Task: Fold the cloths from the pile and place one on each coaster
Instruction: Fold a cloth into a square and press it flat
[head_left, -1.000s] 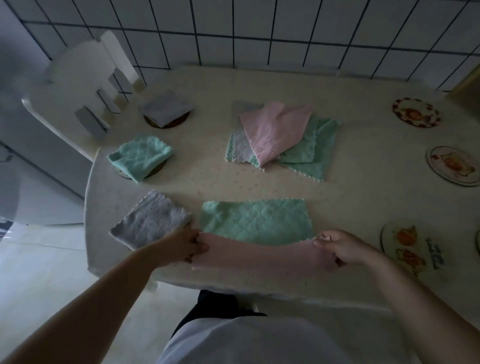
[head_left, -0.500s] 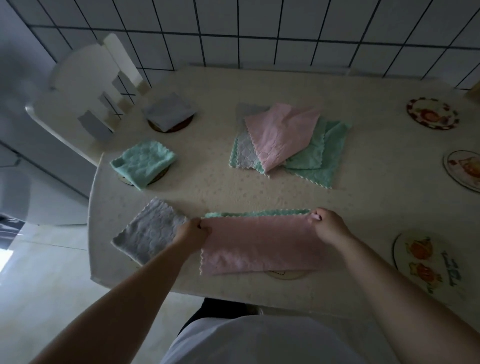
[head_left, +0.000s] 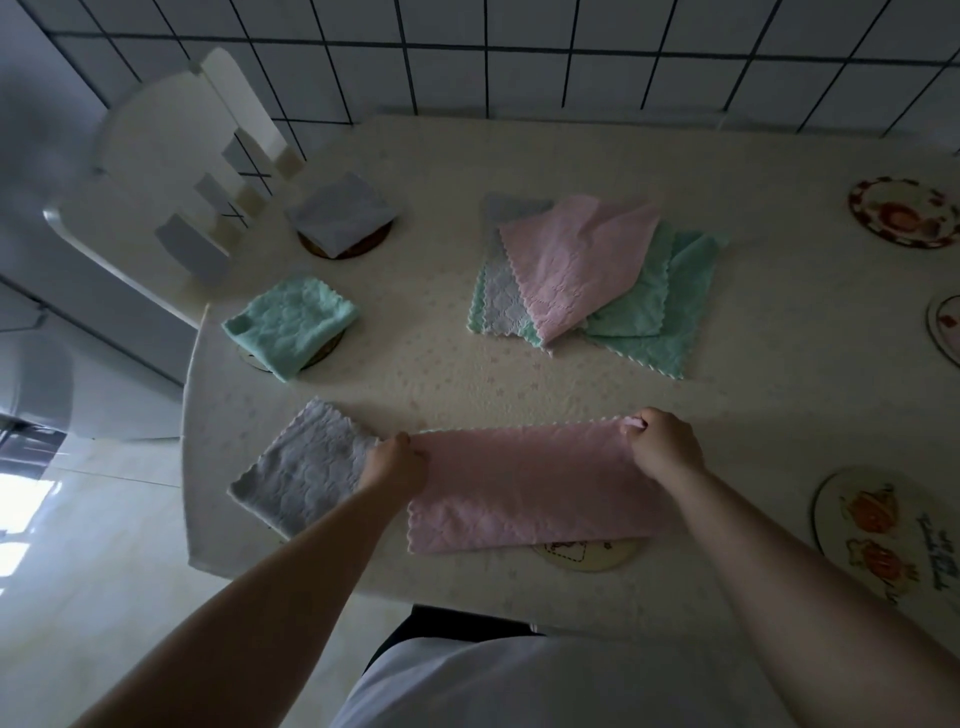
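I see cream tablecloth (head_left: 519, 156) under tiled wall (head_left: 519, 52) | left hand (head_left: 395, 465), right hand (head_left: 662, 447) both pinching pink cloth (head_left: 524, 488) | white chair (head_left: 171, 171) left

Cloth (head_left: 524, 488) flat on bench (head_left: 779, 364), stretched between left hand (head_left: 393, 464) and right hand (head_left: 661, 444). Coaster (head_left: 584, 557) under its near edge. Folded cloth (head_left: 304, 467) just left of left hand. Pile (head_left: 587, 275) beyond hands. Two more folded cloths (head_left: 291, 325) on coasters, far left. Plate (head_left: 883, 530) right of right hand.
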